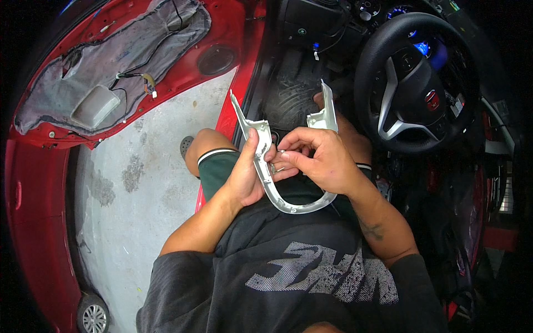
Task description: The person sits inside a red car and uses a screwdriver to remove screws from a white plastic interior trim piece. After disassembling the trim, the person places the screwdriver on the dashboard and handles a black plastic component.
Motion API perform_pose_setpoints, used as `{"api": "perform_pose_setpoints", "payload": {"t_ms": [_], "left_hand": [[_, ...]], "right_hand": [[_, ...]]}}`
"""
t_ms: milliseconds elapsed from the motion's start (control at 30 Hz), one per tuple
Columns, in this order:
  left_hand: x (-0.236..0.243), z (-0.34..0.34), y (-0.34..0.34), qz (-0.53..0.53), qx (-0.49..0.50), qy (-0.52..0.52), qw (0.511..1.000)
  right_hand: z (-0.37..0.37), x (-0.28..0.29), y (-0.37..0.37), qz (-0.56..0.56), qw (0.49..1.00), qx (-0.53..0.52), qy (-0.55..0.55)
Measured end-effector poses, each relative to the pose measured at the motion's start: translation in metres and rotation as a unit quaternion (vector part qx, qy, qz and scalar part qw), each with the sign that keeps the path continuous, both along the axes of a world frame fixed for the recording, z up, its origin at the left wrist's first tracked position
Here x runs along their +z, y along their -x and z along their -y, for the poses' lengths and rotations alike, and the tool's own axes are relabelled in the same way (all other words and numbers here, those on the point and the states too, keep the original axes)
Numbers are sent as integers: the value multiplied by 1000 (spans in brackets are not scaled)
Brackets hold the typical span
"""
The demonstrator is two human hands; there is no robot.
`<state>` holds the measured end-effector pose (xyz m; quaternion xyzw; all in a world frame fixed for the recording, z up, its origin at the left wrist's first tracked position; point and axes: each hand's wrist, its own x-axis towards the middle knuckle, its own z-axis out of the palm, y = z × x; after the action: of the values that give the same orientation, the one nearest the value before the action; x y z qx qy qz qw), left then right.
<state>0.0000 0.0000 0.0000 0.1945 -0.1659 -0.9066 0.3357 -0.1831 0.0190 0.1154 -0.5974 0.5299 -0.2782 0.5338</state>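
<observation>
A silver U-shaped trim piece (294,208) lies over my lap, its curved end toward me and its two arms pointing away. My left hand (244,178) is closed around its left side, thumb on top and fingers curled beneath. Small metallic bits (273,168), perhaps screws or clips, show at those fingers. Close to them, my right hand (328,162) pinches thumb and forefinger together over a tiny pale thing too small to name. The right wrist passes over the trim's right side and hides part of it.
Ahead to the right stands the steering wheel (420,83) with the lit dash behind it. At left, the red door (225,30) is open with its lining exposed and a wire connector (150,84) hanging. A black floor mat (288,83) lies past the trim.
</observation>
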Motion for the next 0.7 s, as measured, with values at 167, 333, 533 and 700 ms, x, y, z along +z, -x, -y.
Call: {"api": "perform_pose_setpoints", "payload": {"t_ms": [167,333,533,700], "left_hand": [[8,-1,-5,72,-20,25,997],[5,-6,-2,64,-36,36,997],[0,-8,0,60,-39,44,996],[5,-8,1,56,-43,40,997]], "right_hand": [[3,-15,-21,-50,989,-1,142],[3,-21,-18,-122,965,25,229],[1,-20,-15,-116,973,18,200],[0,-22,-12,-127,970,34,203]]}}
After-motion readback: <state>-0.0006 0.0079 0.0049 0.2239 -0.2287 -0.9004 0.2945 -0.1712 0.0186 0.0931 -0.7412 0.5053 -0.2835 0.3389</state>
